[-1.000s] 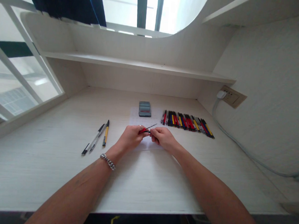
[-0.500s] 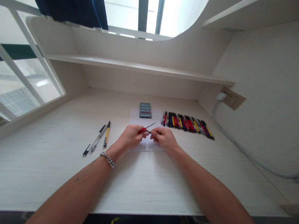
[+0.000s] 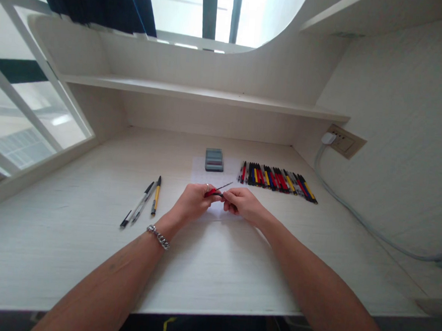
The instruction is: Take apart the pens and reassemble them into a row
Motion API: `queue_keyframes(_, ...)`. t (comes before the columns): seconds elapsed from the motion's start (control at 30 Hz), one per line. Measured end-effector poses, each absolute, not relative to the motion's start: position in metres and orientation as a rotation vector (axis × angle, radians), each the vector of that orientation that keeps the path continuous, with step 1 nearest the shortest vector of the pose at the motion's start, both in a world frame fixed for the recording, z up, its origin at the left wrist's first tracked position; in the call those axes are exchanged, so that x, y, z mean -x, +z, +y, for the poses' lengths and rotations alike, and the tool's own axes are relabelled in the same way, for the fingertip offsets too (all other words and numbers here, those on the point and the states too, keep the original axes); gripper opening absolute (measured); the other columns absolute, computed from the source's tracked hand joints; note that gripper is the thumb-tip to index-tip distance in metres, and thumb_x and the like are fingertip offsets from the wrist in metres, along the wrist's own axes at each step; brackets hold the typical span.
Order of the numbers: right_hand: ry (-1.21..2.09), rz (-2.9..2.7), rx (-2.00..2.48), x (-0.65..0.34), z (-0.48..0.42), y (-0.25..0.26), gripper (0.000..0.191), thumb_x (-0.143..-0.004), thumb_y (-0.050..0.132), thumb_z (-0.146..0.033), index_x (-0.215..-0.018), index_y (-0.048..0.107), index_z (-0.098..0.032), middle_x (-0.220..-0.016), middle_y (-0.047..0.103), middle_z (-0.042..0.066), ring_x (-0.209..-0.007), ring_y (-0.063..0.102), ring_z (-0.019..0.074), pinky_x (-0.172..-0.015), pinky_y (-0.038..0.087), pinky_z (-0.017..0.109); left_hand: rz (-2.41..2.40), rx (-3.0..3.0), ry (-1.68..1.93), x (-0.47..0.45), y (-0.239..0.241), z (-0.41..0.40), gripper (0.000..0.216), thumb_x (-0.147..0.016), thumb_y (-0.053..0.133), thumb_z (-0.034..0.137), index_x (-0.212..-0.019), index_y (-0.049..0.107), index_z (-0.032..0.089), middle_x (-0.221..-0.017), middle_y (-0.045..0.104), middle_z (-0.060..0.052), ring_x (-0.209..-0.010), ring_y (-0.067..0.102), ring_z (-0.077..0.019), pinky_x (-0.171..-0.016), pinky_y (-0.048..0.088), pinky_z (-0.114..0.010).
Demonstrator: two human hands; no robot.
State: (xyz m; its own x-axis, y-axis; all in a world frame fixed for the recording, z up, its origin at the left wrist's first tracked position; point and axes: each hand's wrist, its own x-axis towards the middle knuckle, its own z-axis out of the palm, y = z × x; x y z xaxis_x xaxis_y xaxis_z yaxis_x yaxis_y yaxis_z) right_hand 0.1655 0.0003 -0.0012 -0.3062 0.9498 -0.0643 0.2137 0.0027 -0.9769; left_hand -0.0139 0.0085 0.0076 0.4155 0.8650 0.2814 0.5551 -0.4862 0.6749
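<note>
My left hand (image 3: 192,201) and my right hand (image 3: 241,203) meet over a white sheet of paper (image 3: 205,173) at the middle of the desk. Both are closed on a red and black pen (image 3: 212,192). A thin dark refill or tip (image 3: 225,186) sticks out of the pen toward the back right. The left hand pinches the red barrel; the right hand's fingers curl around the pen's near end, which they hide. A metal bracelet (image 3: 159,237) is on my left wrist.
A row of several coloured pens (image 3: 276,180) lies behind and to the right of the hands. A small dark box (image 3: 214,160) sits at the back of the paper. Three pens (image 3: 144,202) lie on the left. A grey cable (image 3: 354,210) runs from the wall socket (image 3: 344,141).
Both hands stay closed on the pen in the same spot. The view has shifted slightly.
</note>
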Motion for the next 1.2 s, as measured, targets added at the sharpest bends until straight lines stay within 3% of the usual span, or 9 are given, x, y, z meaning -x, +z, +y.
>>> queue_keyframes(0.37, 0.929, -1.771, 1.268, -0.1682, -0.0015, -0.0044, 0.022, -0.081, 0.051, -0.029, -0.071, 0.066, -0.016, -0.056, 0.058, -0.001, -0.050, 0.049, 0.0087, -0.048, 0.035, 0.020, 1.255, -2.150, 0.759, 0.0169, 0.0079, 0.0117, 0.025, -0.081, 0.053, 0.035, -0.079, 0.071, 0.017, -0.058, 0.061, 0.000, -0.055, 0.052, -0.0118, -0.051, 0.035, -0.021)
queue_keyframes(0.67, 0.940, -1.680, 1.192, -0.1674, 0.0020, -0.0112, 0.018, -0.075, 0.056, -0.021, -0.084, 0.072, -0.017, -0.065, 0.064, 0.001, -0.055, 0.052, 0.0097, -0.052, 0.040, 0.021, 1.220, -2.012, 0.751, 0.0189, 0.0087, 0.0127, 0.026, -0.079, 0.054, 0.036, -0.078, 0.070, 0.016, -0.055, 0.058, 0.001, -0.051, 0.050, -0.0108, -0.050, 0.035, -0.021)
queue_keyframes(1.2, 0.919, -1.571, 1.070, -0.1672, 0.0034, -0.0101, 0.013, -0.068, 0.062, -0.017, -0.078, 0.072, -0.017, -0.062, 0.065, 0.001, -0.056, 0.054, 0.0106, -0.054, 0.042, 0.023, 1.213, -2.003, 0.727, 0.0220, 0.0090, 0.0139, 0.031, -0.081, 0.051, 0.040, -0.074, 0.069, 0.015, -0.054, 0.060, 0.000, -0.050, 0.051, -0.0110, -0.049, 0.035, -0.021)
